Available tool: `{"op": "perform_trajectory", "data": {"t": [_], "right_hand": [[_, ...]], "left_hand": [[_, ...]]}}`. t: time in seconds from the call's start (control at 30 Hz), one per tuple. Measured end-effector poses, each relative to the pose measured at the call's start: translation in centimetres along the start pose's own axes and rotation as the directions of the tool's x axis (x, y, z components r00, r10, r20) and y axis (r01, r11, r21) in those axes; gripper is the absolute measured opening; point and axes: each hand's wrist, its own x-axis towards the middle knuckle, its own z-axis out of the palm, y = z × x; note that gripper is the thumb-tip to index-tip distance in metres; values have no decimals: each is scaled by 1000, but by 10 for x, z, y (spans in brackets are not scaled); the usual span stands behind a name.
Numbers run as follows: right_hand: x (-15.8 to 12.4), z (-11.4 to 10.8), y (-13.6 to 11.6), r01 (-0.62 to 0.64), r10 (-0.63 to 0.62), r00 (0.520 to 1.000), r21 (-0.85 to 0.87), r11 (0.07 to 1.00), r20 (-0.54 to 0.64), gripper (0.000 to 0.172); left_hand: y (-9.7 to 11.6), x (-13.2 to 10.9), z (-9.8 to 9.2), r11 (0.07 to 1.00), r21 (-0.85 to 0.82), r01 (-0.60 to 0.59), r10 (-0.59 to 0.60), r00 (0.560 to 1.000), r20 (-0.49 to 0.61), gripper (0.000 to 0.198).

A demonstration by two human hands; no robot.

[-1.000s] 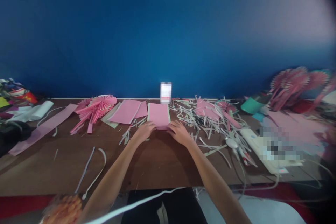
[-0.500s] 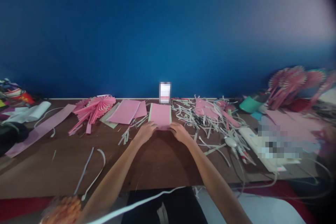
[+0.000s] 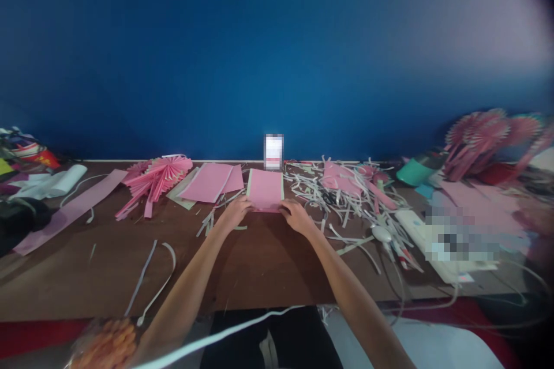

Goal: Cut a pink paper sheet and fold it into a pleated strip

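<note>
Since the previous frame, the left hand (image 3: 235, 211) has shifted outward, so its fingers lie nearer the edge of the pink paper sheet (image 3: 265, 187); the right hand (image 3: 298, 217) has barely changed place against it. From my end of the feed, I see the hands apart, one at each near corner, with the sheet flat on the brown table (image 3: 268, 259) between and just beyond them. I cannot tell whether the fingers pinch the paper or only press it; either way, I judge that touching opposite corners keeps it from skewing. Its near edge faces the person, which I take to be for easy handling, and a pale margin (image 3: 282, 183) shows down its right side.

Straight beyond both hands, a small lit screen (image 3: 273, 151) stands upright before the blue partition (image 3: 259, 57), probably so it can be seen without turning; its content is blurred out to me. More pink sheets (image 3: 208, 181) lie overlapped beyond and left of the left hand, within easy reach, I would say, and a pleated pink fan (image 3: 167, 176) sits farther left. Tangled white paper strips (image 3: 341, 202) crowd the area right of the right hand, perhaps brushed off to that side so they stay out from under the sheet. Well off to the right, pleated pink rosettes (image 3: 482, 132) rest together, likely kept there to protect their folds.
</note>
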Motion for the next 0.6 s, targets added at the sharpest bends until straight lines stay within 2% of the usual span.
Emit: {"op": "perform_trajectory", "data": {"t": [0.1, 0.23, 0.4, 0.5, 0.6], "right_hand": [[0, 0, 1, 5, -5, 1000, -12, 1000, -11, 12], [-2, -1, 0, 27, -28, 999, -43, 999, -35, 13], [-4, -3, -6, 82, -86, 996, -138, 987, -25, 26], [-4, -3, -10, 107, -105, 994, -178, 978, 21, 36], [-4, -2, -12, 149, -139, 988, -151, 977, 74, 39]], "left_hand": [[0, -3, -2, 998, 45, -41, 39, 999, 31, 31], [13, -4, -2, 980, 150, -129, 120, 991, 64, 42], [30, 2, 5, 963, 220, -155, 150, 988, 41, 24], [34, 5, 7, 953, 252, -165, 161, 986, 37, 23], [37, 4, 6, 943, 280, -181, 168, 983, 72, 23]]}}
